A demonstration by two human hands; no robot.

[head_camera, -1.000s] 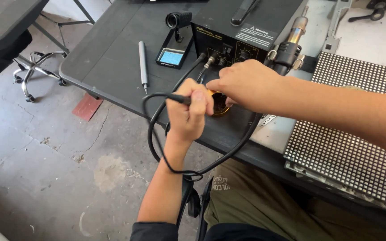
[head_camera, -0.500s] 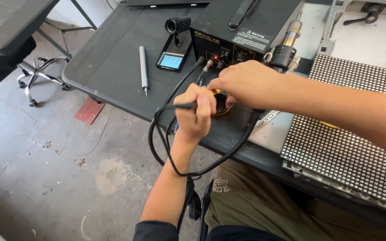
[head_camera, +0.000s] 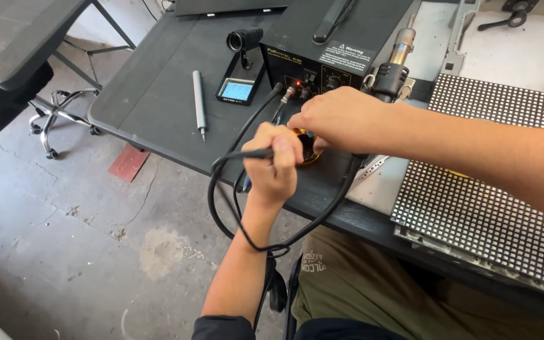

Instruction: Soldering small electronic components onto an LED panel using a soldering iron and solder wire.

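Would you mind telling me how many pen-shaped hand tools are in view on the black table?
2: a grey pen-shaped tool lies loose left of the black station; the corded iron is in the left hand. Hands may hide others.

One view only, from my head camera: worn high, looking steeply down and forward over the near edge of the dark workbench (head_camera: 158,94). Close range; forearms fill the frame's middle. Concrete floor (head_camera: 64,252) shows left. No second view to overlap.
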